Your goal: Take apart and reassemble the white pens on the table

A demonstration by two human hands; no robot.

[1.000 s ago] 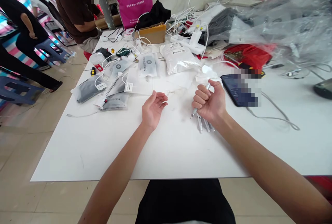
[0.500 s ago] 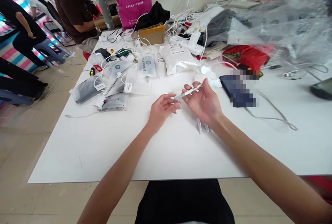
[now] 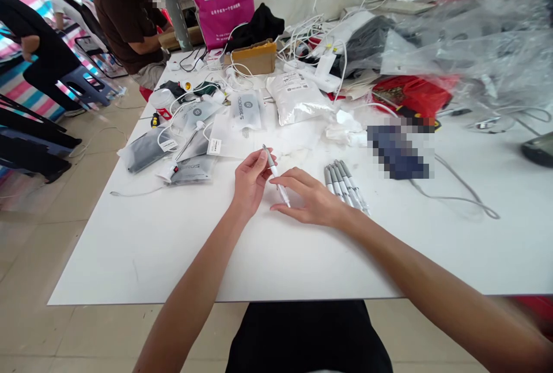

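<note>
Moved pen: slim white-and-grey pen [image 3: 283, 193] has turned since the earlier frame, its grey tip now pointing away from the tabletop's [image 3: 276, 263] front edge, held above the surface.
Left hand [image 3: 249, 181]: pinches its grey end.
Right hand [image 3: 314, 199]: thumb and fingers parted around its white end; contact unclear.
Pen row [image 3: 345, 183]: lies beyond the right wrist.

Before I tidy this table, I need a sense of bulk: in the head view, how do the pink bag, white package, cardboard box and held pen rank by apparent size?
1. Pink bag
2. White package
3. Cardboard box
4. Pen, smallest despite being nearer the camera
</note>
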